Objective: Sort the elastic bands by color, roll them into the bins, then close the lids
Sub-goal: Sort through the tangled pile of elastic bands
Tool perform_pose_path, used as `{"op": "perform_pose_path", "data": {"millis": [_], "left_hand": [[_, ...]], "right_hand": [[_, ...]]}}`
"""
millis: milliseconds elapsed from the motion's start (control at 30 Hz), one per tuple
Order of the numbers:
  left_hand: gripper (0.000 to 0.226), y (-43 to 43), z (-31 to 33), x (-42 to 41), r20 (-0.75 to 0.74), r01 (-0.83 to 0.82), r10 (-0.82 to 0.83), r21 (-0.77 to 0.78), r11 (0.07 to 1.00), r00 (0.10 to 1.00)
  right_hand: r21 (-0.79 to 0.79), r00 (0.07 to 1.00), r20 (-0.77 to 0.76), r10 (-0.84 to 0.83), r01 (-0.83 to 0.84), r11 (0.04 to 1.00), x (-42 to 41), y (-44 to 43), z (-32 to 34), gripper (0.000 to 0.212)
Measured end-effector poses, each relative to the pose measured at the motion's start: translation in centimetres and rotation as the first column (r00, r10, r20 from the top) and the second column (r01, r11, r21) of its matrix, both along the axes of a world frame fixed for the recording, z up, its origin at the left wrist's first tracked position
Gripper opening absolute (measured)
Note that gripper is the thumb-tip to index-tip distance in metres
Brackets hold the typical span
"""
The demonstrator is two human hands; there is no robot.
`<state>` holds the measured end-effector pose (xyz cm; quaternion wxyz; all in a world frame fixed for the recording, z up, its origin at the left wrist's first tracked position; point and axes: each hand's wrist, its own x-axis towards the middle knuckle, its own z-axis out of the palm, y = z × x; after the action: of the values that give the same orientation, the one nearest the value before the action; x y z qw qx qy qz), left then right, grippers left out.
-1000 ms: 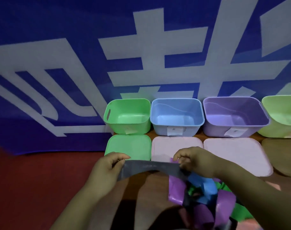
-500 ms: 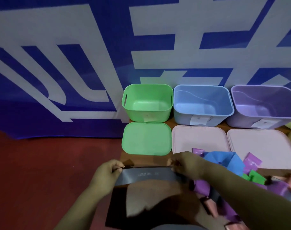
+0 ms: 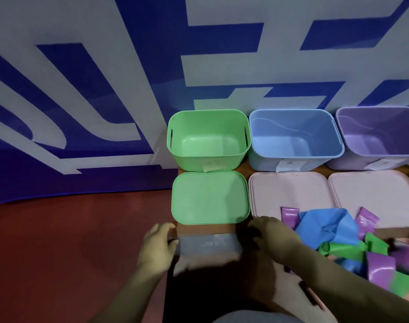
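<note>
- Head view: the left hand [image 3: 158, 247] and the right hand [image 3: 272, 238] each pinch one end of a grey band [image 3: 208, 244], which is stretched flat between them just above the near edge of the table [image 3: 198, 228].
- Both hands have their fingers curled on the band; the picture is slightly blurred there.
- Just beyond the band a green lid [image 3: 210, 198] lies flat, and behind it stands the open green bin [image 3: 209, 141].
- To its right stand an open blue bin [image 3: 294, 138] and an open purple bin [image 3: 380, 136], each with a pink lid [image 3: 289, 194] lying in front.
- A pile of bands [image 3: 338, 241], blue, green and purple, lies beside the right hand, partly on the pink lids.
- A blue-and-white banner [image 3: 82, 89] hangs behind the bins, above a red floor [image 3: 59, 241].
</note>
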<state>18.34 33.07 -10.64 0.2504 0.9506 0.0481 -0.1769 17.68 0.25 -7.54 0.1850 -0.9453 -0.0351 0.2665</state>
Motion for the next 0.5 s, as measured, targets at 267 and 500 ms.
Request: {"op": "perform_pose_path", "data": {"millis": [267, 500], "left_hand": [[0.056, -2.4, -0.2, -2.3, 0.093, 0.064, -0.076, 0.126, 0.99, 0.993], [0.059, -11.0, 1.0, -5.0, 0.124, 0.289, -0.291, 0.035, 0.957, 0.949]], "right_hand": [[-0.052, 0.948, 0.317, -0.038, 0.057, 0.997, -4.6, -4.5, 0.6, 0.015], [-0.067, 0.909, 0.311, -0.276, 0.311, 0.948, -8.3, -11.4, 1.4, 0.043]]}}
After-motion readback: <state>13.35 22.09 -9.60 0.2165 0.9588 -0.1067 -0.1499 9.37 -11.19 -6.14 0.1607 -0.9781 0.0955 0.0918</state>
